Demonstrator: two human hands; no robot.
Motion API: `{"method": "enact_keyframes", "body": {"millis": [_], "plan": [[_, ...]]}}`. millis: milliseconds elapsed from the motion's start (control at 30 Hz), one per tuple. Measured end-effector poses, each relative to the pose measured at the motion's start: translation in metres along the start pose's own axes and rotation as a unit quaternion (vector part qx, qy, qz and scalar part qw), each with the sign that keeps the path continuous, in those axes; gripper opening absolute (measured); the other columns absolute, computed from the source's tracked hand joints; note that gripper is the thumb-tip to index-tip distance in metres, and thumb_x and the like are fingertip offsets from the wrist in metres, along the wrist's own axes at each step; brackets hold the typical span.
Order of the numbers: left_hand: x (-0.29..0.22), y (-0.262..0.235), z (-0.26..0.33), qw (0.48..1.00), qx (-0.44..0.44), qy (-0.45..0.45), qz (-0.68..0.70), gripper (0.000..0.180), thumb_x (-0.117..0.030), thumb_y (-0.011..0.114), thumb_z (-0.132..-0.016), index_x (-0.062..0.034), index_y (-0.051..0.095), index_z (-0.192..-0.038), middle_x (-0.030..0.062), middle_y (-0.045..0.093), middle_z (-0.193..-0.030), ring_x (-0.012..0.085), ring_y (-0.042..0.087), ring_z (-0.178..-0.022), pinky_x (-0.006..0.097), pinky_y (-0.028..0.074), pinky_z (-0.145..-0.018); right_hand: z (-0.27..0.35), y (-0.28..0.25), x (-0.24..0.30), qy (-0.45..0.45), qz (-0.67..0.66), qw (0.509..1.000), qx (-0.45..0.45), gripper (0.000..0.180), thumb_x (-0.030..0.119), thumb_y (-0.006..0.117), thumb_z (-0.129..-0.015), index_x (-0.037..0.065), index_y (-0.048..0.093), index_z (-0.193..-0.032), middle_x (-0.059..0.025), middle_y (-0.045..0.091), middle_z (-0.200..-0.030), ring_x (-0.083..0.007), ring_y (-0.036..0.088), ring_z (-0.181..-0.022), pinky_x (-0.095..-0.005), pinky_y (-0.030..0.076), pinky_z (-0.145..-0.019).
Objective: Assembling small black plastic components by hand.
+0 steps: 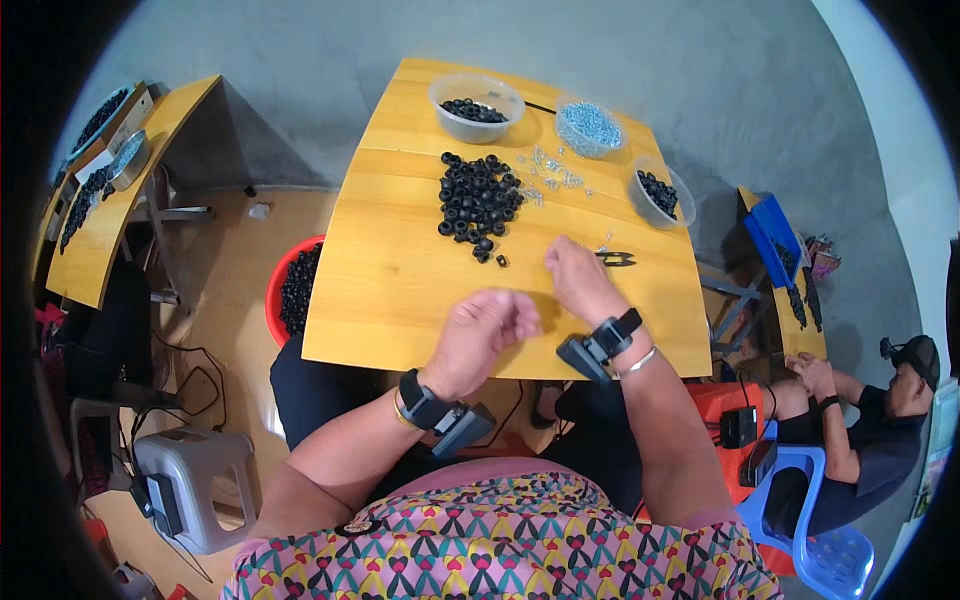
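From the head camera, looking straight down: the left hand (478, 335) sits low over the near edge of the yellow wooden table (400, 290), fingers curled into a loose fist. If it has anything pinched inside, the curl hides it, so there's no telling. The right hand (575, 278) is further out on the tabletop, fingers bent down toward the wood, knuckles up; whether it grips a small part is also hidden. Both wrists carry black strapped devices.

Just beyond the right hand lies a small black metal clip-like tool (617, 259), near but apart from the fingers. The heap of black rubber rings (478, 203) spreads across the middle of the table, with a couple of strays at its near edge. Scattered small silvery screws (550, 175) lie between the heap and the far bowls: a clear plastic bowl of black rings (476, 107), a clear bowl of silvery screws (588, 126), and a third clear bowl with dark parts (660, 194) at the right edge.

Left of the table, below it, a red plastic tub of black rings (293, 290) stands on the floor. A seated person (860, 420) works at the far right.

The risks, as a judgement: loose rings could roll off the table edge if a forearm sweeps the heap, and the loose screws are easily flicked by the right hand
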State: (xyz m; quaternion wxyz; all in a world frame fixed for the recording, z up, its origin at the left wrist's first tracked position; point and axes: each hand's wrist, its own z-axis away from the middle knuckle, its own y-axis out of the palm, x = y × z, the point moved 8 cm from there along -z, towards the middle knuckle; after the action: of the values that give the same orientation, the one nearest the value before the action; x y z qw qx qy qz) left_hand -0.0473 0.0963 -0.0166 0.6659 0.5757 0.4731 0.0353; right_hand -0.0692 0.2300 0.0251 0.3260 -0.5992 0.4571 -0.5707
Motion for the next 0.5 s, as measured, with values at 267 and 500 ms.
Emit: {"method": "enact_keyframes", "body": {"millis": [267, 500], "plan": [[0.006, 0.024, 0.003, 0.976, 0.096, -0.023, -0.194, 0.018, -0.015, 0.048, -0.089, -0.0008, 0.058, -0.089, 0.0032, 0.059, -0.080, 0.0095, 0.054, -0.075, 0.023, 0.044, -0.073, 0.006, 0.001, -0.002, -0.040, 0.029, 0.999, 0.006, 0.010, 0.002, 0.053, -0.076, -0.001, 0.048, -0.084, -0.0205, 0.055, -0.081, -0.0376, 0.053, -0.077, -0.0380, 0.044, -0.068], [0.006, 0.011, 0.000, 0.988, 0.035, -0.034, -0.145, 0.020, -0.017, 0.049, -0.089, 0.0006, 0.058, -0.091, 0.0042, 0.059, -0.080, 0.0109, 0.056, -0.075, 0.024, 0.047, -0.072, -0.003, -0.003, -0.021, 0.058, -0.224, 0.973, 0.001, 0.008, 0.006, 0.055, -0.077, 0.000, 0.050, -0.078, -0.0066, 0.052, -0.066, -0.0149, 0.054, -0.057, -0.0283, 0.043, -0.053]]}}
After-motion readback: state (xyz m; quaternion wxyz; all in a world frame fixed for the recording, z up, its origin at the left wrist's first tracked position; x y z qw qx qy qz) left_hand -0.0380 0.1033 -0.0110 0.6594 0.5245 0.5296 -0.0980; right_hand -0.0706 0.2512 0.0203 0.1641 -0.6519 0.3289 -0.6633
